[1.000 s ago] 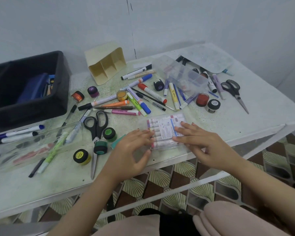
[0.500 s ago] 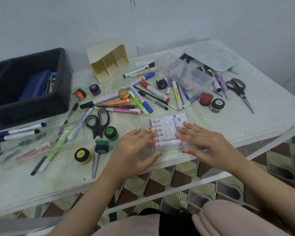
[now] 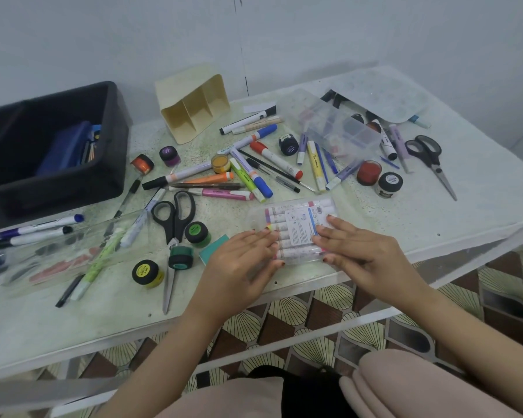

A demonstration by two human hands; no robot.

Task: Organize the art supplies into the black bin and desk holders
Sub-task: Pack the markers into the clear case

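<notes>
Seen from the marker pack (image 3: 296, 227) at the near edge, the table (image 3: 453, 212) lies bare toward 3 o'clock, a wide lane to its right edge. At 12 o'clock a heap of markers and pens (image 3: 254, 176) lies just beside the pack. Two paint pots (image 3: 369, 172) and a clear box (image 3: 338, 128) stand at 1 o'clock, and scissors (image 3: 429, 158) lie at 2. At 9 o'clock a teal block (image 3: 213, 248), green pots (image 3: 196, 233), a second pair of scissors (image 3: 172, 218) and a clear tray (image 3: 67, 254) crowd the surface. Behind that clutter sit the black bin (image 3: 73, 188) at 10 and the cream holder (image 3: 194, 107) at 11. A bare strip runs at 8 o'clock.
</notes>
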